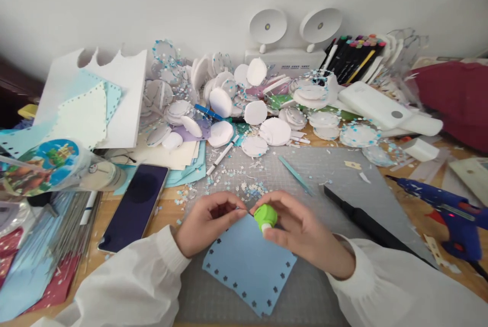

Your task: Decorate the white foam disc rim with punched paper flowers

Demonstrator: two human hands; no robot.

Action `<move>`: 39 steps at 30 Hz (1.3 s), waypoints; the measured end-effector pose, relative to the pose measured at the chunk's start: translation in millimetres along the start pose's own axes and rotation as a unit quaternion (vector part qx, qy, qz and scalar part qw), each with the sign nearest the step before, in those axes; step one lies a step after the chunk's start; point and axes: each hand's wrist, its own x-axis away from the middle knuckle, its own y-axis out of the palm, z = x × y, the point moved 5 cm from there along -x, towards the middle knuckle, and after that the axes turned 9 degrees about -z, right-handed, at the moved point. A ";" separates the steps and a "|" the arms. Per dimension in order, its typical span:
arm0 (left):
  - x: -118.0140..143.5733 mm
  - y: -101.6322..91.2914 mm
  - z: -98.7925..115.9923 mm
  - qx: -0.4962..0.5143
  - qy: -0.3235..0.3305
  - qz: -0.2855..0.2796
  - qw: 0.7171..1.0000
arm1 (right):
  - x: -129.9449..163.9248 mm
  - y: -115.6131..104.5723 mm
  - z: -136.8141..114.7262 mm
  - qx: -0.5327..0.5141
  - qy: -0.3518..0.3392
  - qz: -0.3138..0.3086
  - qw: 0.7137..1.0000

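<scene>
A blue sheet of paper with small flower-shaped holes along its edges lies tilted over the cutting mat. My left hand pinches the sheet's far edge between thumb and fingertips. In my right hand is a bright green paper punch, gripped between thumb and fingers. The punch sits at the far edge of the sheet, close to my left fingertips; how the paper sits in its slot cannot be made out. Small blue and white paper bits are scattered on the mat just beyond my hands.
Around the grey cutting mat are a phone, a teal strip, a black stick-like tool and a blue glue gun. White discs pile up behind, near a twin-head lamp. A lidded cup stands left.
</scene>
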 end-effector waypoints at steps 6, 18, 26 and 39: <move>2.2 -2.0 0.5 0.081 0.009 0.015 0.997 | -0.2 0.0 8.0 -0.002 -0.007 0.064 0.998; 7.0 10.2 3.6 -0.093 -0.004 -0.047 0.995 | 5.6 -6.2 -0.6 0.085 -0.061 0.120 0.987; 6.4 10.4 2.8 -0.100 -0.001 -0.036 0.994 | 6.5 -5.7 -0.2 0.199 -0.093 0.115 0.969; 8.2 14.8 2.6 -0.135 0.036 -0.051 0.989 | 1.3 3.2 2.4 0.242 -0.068 0.054 0.967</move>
